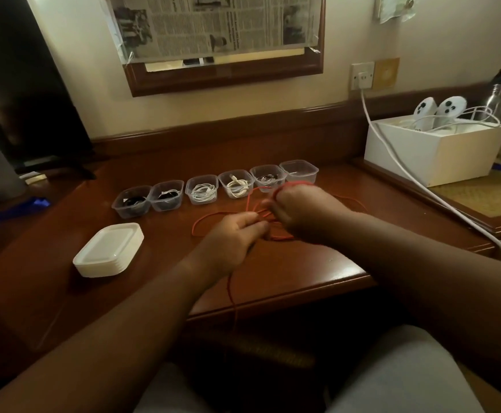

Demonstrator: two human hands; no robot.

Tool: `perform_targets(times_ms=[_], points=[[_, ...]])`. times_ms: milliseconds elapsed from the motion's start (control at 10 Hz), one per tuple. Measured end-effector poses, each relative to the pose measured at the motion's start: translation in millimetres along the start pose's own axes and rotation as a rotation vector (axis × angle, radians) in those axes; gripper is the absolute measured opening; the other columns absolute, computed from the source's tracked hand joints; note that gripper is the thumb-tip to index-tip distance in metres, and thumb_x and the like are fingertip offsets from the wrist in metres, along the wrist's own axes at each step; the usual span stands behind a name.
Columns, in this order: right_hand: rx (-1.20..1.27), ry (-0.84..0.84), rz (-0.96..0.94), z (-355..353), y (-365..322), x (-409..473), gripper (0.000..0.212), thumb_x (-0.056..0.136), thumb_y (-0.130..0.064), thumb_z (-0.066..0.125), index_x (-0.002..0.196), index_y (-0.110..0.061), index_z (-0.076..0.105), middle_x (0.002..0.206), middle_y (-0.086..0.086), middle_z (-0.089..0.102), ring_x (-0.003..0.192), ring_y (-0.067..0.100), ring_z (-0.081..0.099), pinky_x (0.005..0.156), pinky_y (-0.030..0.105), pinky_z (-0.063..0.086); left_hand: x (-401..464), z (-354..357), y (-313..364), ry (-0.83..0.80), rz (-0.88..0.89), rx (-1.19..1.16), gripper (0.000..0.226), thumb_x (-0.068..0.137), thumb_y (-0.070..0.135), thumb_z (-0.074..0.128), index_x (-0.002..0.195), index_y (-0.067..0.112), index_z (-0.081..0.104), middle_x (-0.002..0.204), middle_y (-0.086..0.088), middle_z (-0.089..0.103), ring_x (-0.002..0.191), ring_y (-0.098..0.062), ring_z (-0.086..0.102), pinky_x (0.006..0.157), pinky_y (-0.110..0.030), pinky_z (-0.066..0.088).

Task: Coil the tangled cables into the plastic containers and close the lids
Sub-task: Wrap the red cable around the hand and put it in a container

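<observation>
We see a dark wooden desk (288,272) against the wall. On it stands a row of six clear plastic tubs (213,189), five with coiled cables inside and the far right one empty. A stack of white lids (109,250) sits near the left front. A red cable (210,219) lies looped on the wood and trails over the front edge.

Single head-worn wide view, facing forward and down, close over desk (302,281)
</observation>
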State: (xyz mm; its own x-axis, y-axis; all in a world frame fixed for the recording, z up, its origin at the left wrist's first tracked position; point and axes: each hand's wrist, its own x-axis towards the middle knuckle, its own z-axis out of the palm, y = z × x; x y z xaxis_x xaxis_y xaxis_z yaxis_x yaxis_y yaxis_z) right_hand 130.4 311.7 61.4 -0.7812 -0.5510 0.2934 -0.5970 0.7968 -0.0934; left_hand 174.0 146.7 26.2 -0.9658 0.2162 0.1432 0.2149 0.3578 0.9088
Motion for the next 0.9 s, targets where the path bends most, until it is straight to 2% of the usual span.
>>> perform_targets(times_ms=[100,200,300,400,500,600,700,800,900], points=[[0.539,-0.259,0.237,13.0,-4.3,-10.5,0.056,0.104,-0.051,0.027,0.068,-0.013,0.047,0.061,0.001,0.045,0.054,0.017,0.04,0.05,0.028,0.028,3.1,-25.9,-0.8,0.086,0.084,0.08,0.021,0.097,0.016,0.059,0.078,0.008,0.064,0.048,0.011,0.048,0.042,-0.005,0.038,0.046,-0.018,0.03],[1.407,-0.686,0.202,11.0,-14.7,-17.6,0.058,0.1,-0.054,0.022,0.06,-0.015,0.042,0.052,0.0,0.028,0.044,0.014,0.017,0.042,0.022,0.016,7.3,-31.6,-7.7,0.148,0.102,-0.107,0.021,0.093,0.02,0.06,0.074,0.011,0.061,0.048,0.007,0.046,0.043,-0.009,0.034,0.045,-0.022,0.027],[2.084,-0.648,0.006,-6.3,-27.6,-9.7,0.043,0.096,-0.038,0.029,0.062,-0.017,0.045,0.052,-0.003,0.031,0.042,0.012,0.018,0.04,0.021,0.017,7.9,-12.3,-17.6,0.141,0.035,-0.422,0.02,0.09,0.029,0.058,0.081,0.013,0.064,0.063,-0.008,0.041,0.044,-0.012,0.031,0.042,-0.022,0.022],[2.036,-0.127,-0.007,-14.7,-26.2,4.6,0.039,0.103,-0.034,0.028,0.074,-0.015,0.047,0.061,-0.001,0.036,0.05,0.013,0.033,0.049,0.027,0.031,0.6,7.5,-18.0,0.009,-0.008,-0.461,0.023,0.094,0.03,0.054,0.083,0.018,0.07,0.06,-0.001,0.033,0.049,-0.011,0.025,0.049,-0.026,0.016],[0.854,0.319,-0.135,-5.6,-5.6,10.2,0.028,0.105,-0.026,0.039,0.082,-0.016,0.051,0.064,-0.001,0.047,0.053,0.015,0.045,0.051,0.026,0.04,-0.9,3.5,-11.5,0.021,-0.011,-0.282,0.021,0.099,0.019,0.053,0.096,0.016,0.073,0.058,-0.002,0.031,0.05,-0.014,0.024,0.052,-0.032,0.016],[-0.046,0.122,-0.186,5.2,-3.0,7.9,0.03,0.104,-0.033,0.041,0.079,-0.02,0.05,0.069,-0.005,0.049,0.06,0.012,0.05,0.056,0.024,0.038,3.5,-15.5,-3.8,0.095,0.065,-0.075,0.017,0.096,0.015,0.058,0.09,0.014,0.074,0.056,-0.007,0.049,0.048,-0.014,0.042,0.048,-0.024,0.031],[0.511,-0.156,0.138,13.6,-12.8,2.7,0.056,0.104,-0.052,0.025,0.066,-0.016,0.045,0.06,-0.001,0.044,0.052,0.015,0.039,0.053,0.028,0.03,9.0,-33.6,-1.5,0.166,0.13,-0.047,0.014,0.087,0.023,0.068,0.082,0.01,0.071,0.064,0.0,0.065,0.058,-0.013,0.056,0.056,-0.024,0.043],[1.509,-0.65,0.194,13.2,-23.6,-4.8,0.064,0.098,-0.061,0.022,0.062,-0.014,0.045,0.049,0.001,0.032,0.039,0.015,0.028,0.042,0.022,0.024,12.4,-33.3,-12.5,0.142,0.052,-0.279,0.026,0.078,0.038,0.076,0.075,0.014,0.066,0.065,-0.013,0.047,0.057,-0.024,0.037,0.051,-0.03,0.029],[2.305,-0.597,-0.026,-4.2,-30.5,-3.1,0.05,0.1,-0.043,0.027,0.066,-0.014,0.047,0.051,-0.002,0.034,0.04,0.012,0.035,0.04,0.023,0.028,13.1,-11.4,-24.2,0.12,0.0,-0.566,0.024,0.088,0.032,0.067,0.088,0.01,0.06,0.069,-0.013,0.04,0.056,-0.022,0.032,0.049,-0.026,0.024]])
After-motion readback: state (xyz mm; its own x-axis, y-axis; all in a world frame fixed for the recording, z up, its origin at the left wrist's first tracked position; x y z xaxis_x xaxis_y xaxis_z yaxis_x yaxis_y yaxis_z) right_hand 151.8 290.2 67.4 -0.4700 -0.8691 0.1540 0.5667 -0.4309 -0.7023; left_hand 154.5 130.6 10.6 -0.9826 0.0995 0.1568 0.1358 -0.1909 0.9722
